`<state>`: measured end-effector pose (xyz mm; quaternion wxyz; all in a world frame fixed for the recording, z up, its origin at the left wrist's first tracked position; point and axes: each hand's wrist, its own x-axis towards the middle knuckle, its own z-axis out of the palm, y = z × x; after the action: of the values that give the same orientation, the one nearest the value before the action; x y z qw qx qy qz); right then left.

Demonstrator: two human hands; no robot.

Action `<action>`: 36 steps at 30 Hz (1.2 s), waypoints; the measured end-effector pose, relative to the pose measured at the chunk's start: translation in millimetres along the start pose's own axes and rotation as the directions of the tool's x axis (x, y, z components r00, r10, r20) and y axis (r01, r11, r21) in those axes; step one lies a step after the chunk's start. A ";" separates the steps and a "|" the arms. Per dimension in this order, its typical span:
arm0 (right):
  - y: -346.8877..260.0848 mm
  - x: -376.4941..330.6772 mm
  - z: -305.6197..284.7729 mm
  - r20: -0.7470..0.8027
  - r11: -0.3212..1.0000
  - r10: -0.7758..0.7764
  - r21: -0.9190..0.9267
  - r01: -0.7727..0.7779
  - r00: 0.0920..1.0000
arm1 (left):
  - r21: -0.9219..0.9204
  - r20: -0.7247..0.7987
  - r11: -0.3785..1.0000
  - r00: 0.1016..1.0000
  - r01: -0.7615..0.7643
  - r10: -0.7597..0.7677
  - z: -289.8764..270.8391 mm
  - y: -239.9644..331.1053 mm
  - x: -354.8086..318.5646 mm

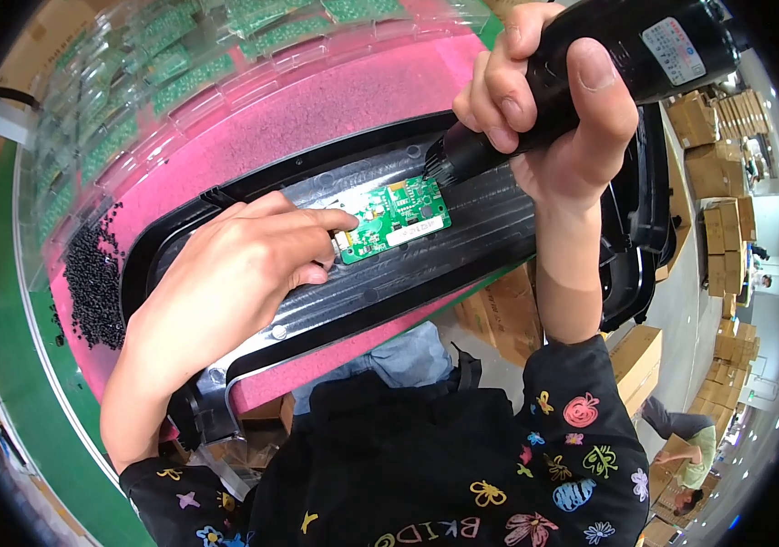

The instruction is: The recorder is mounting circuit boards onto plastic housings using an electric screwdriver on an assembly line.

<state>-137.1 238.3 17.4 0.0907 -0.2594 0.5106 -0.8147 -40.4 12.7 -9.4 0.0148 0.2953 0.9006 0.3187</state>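
Note:
A green circuit board (394, 221) with a white label strip lies inside a long black plastic housing (462, 219). My left hand (248, 246) reaches in from the left, its index finger pressing on the board's left end and its thumb bent close beside. My right hand (549, 114) is wrapped round a black electric screwdriver (626, 55), which slants down to the left. Its ribbed nose (444, 157) is over the board's upper right corner; the bit's tip cannot be made out.
The housing rests on a pink mat (307, 82). A heap of small black screws (93, 283) lies at the left. Clear plastic trays (171, 68) with more green boards stand at the back. To the right are another black housing part (631, 283), cartons (727, 237) and a person (688, 456).

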 end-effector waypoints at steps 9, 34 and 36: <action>3.6 -2.6 10.4 -0.079 0.998 0.059 -0.018 -0.061 0.995 | 0.021 0.032 0.999 0.999 0.037 -0.038 -2.8 5.0 -3.1; -25.5 -4.7 22.2 0.559 0.918 -0.396 0.230 0.322 0.729 | -0.154 -0.235 0.984 0.970 -0.092 0.054 -1.7 5.5 4.5; -23.1 -4.2 21.4 0.554 0.915 -0.404 0.231 0.332 0.728 | -0.241 -0.250 0.966 0.968 -0.090 0.028 -0.9 3.3 5.9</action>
<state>-119.8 233.8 43.7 0.0964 -0.5899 0.3468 -0.7228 -43.6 17.5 -5.8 -0.0687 0.2766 0.8389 0.4638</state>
